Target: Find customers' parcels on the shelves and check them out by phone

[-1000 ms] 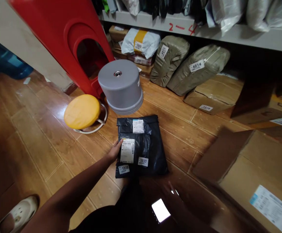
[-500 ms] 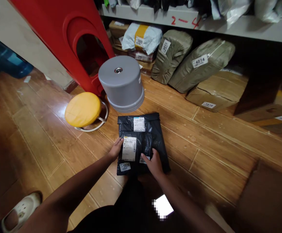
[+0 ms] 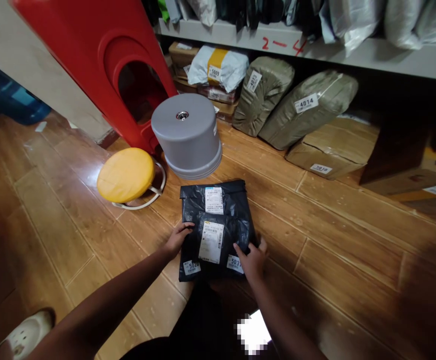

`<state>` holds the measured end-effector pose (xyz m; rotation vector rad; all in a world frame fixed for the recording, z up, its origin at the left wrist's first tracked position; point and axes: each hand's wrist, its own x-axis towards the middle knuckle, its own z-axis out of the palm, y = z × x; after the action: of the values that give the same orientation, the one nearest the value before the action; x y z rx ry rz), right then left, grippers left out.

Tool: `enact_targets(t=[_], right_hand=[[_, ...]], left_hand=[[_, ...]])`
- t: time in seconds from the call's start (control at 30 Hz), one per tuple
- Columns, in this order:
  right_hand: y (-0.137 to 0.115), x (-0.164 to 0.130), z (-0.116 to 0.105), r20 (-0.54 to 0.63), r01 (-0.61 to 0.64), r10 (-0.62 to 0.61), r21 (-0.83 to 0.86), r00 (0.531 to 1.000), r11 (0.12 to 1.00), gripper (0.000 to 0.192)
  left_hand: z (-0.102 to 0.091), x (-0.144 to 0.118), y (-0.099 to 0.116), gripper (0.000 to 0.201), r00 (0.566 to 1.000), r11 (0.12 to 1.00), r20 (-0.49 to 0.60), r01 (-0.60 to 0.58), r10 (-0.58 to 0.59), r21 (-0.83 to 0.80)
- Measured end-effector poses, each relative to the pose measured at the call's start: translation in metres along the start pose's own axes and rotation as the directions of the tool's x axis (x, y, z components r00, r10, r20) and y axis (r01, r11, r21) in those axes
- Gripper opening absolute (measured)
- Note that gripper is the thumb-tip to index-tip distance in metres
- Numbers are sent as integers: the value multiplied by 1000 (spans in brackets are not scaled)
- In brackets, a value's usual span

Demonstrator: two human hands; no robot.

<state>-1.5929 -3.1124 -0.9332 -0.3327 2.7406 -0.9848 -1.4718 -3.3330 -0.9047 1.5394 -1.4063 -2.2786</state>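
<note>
Two black plastic parcels lie stacked on the wooden floor in front of me. The larger lower parcel [image 3: 227,205] carries a white label. The smaller upper parcel [image 3: 212,245] has a shipping label and number stickers 5020 and 503-something. My left hand [image 3: 176,240] grips the left edge of the upper parcel, fingers curled over it. On that parcel's right lower corner sits my right hand [image 3: 254,259], fingers pressed onto the plastic and partly hiding a sticker.
A grey upturned tub [image 3: 186,135], a yellow round stool [image 3: 126,175] and a red plastic stand [image 3: 90,60] sit just beyond. Olive parcels [image 3: 308,107], a white parcel [image 3: 218,67] and cardboard boxes [image 3: 334,145] lie under a shelf [image 3: 353,52]. A lit screen [image 3: 253,330] glows near my lap.
The big cardboard box at the right has left the view. My right hand came onto the upper parcel and slid to its right edge. The upper parcel shifted slightly right.
</note>
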Motion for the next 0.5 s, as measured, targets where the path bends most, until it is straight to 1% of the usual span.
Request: enact_targets(t=[0.1,0.23,0.3,0.4,0.5], right_hand=[[8,8,-4,40,-27,27,-2,999,1000,28],[8,18,-7,137,-84,85,-10,987,996,27],[6,22,-10,200,-111,109,0,974,994,26],[3,28,-17,310,-146,129,33,942,989,22],[-2,32,-24,371,-157,128,48,920,986,21]], left_hand=[[1,0,1,30,1000,1000,6,4,-4,6],[1,2,0,31,1000,1000,-2,-5,5,19],[1,2,0,33,1000,1000,0,-6,6,27],[-1,1,0,35,1000,999,9,-10,9,35],[-3,1,0,36,1000,999,19,-22,21,47]])
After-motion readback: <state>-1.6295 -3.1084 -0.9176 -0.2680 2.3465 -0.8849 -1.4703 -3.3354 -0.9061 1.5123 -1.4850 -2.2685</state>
